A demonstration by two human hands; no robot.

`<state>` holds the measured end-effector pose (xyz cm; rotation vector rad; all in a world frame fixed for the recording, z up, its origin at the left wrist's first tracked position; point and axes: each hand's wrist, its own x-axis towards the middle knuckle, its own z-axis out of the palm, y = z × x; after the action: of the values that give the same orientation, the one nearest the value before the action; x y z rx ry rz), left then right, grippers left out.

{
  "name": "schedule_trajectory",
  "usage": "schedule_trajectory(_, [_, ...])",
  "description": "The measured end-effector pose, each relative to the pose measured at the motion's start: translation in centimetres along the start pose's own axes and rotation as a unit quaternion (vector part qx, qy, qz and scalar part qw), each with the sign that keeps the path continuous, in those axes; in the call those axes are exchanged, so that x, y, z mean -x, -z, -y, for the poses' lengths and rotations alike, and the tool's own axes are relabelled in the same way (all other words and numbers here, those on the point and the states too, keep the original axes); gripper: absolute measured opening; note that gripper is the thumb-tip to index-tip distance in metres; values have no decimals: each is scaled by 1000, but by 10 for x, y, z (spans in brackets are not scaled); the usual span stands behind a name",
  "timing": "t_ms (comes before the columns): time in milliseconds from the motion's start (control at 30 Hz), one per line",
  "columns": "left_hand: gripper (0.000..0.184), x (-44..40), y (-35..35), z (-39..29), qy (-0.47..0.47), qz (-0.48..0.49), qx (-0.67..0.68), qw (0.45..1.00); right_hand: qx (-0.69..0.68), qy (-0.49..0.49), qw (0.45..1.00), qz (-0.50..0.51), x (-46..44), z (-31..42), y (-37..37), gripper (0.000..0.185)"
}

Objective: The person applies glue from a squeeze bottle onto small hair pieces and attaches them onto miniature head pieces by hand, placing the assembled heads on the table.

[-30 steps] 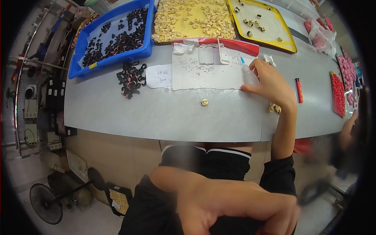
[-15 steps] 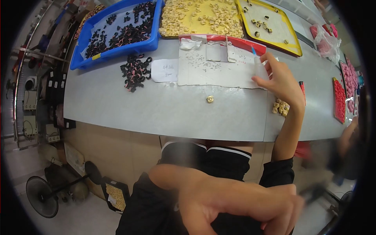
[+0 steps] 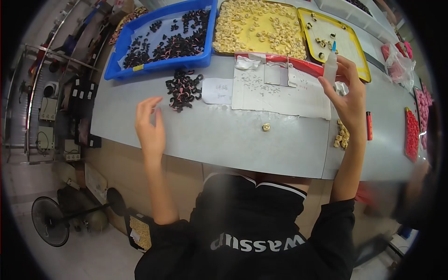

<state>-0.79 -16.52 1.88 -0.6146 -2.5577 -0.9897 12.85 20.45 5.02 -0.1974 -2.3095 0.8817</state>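
My right hand (image 3: pixel 349 91) grips a translucent squeeze bottle (image 3: pixel 330 69) with a blue needle tip, holding it upright at the right end of a white cardboard sheet (image 3: pixel 280 102). My left hand (image 3: pixel 150 125) is over the left part of the table, fingers slightly bent and apart, nothing visible in it. Nearest to it is a loose pile of black-and-pink curved pieces (image 3: pixel 183 93). One small cream piece with dark marks (image 3: pixel 266 127) sits alone on the grey table in front of the cardboard. More cream pieces (image 3: pixel 342 136) are heaped beside my right wrist.
Along the back stand a blue tray (image 3: pixel 158 65) of black pieces, a yellow tray (image 3: pixel 261 35) of cream pieces and another yellow tray (image 3: pixel 364 70) with scattered pieces. A handwritten paper (image 3: pixel 217 91) lies beside the cardboard. A red marker (image 3: pixel 369 126) lies at right.
My left hand has moved from close before the camera to the left side of the table, near the black pieces. My right hand now has the bottle's blue tip higher. The view has shifted slightly.
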Motion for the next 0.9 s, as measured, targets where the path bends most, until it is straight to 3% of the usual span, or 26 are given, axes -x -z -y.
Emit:
schedule_trajectory(100, [24, 3, -4, 13, -86, 47, -69, 993, 5, 26, 999, -20, 1, -1, -3, 48])
schedule_trajectory(200, [24, 1, -7, 7, -98, 76, -44, 991, 8, 37, 999, -27, 2, -2, -7, 49])
schedule_trajectory(500, [12, -6, -11, 12, -71, 76, 15, 994, -1, 53, 998, -17, 3, 2, -11, 48])
schedule_trajectory(700, [16, -3, -14, 17, -73, 87, -33, 993, 9, 59, 998, -2, 5, 2, -13, 48])
schedule_trajectory(900, [17, 2, -12, 16, -53, 61, 3, 997, 9, 54, 998, 17, 6, 2, -14, 51])
